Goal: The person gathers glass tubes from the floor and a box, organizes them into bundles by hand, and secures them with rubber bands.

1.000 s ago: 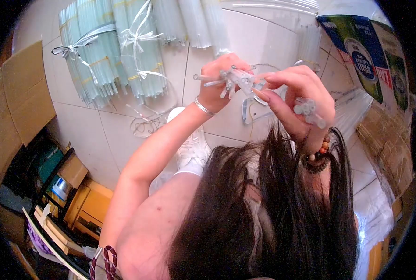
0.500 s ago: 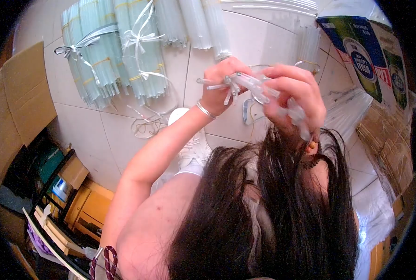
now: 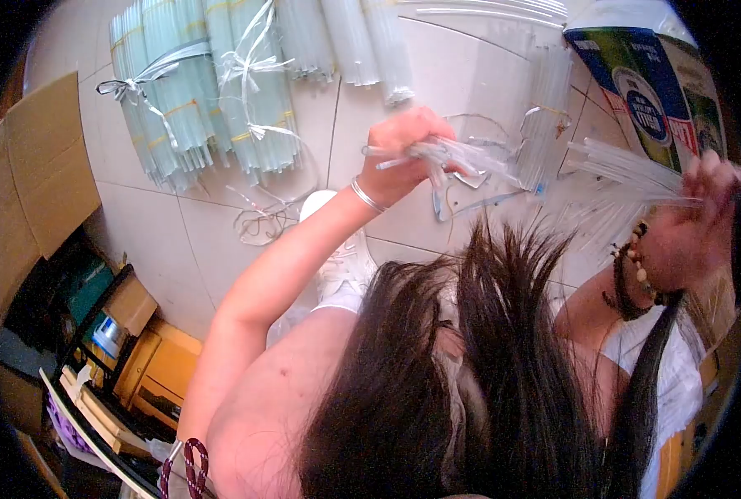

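Note:
My left hand (image 3: 399, 158), with a silver bangle at its wrist, is closed round a loose bunch of thin clear tubes (image 3: 470, 156). Their ends fan out to the right and overlap one another. Far out at the right edge, my right hand (image 3: 695, 220) is pinched on a second bunch of clear tubes (image 3: 628, 170) that points left. Motion smears its fingertips a little. A beaded bracelet (image 3: 636, 262) circles that wrist. Between the hands stands an upright bundle of clear tubes (image 3: 545, 100) on the floor.
Large tied bundles of tubes (image 3: 166, 108) lie on the tiled floor (image 3: 220, 220) at the back left. A printed carton (image 3: 636, 91) stands at the back right. Cardboard (image 3: 42, 166) and a black-framed shelf (image 3: 96, 333) are at left. Long dark hair (image 3: 470, 374) hides the lower middle.
My right hand has moved away from the left hand, out to the far right, with clear tubes in it. My left hand has stayed nearly in place, still holding its bunch.

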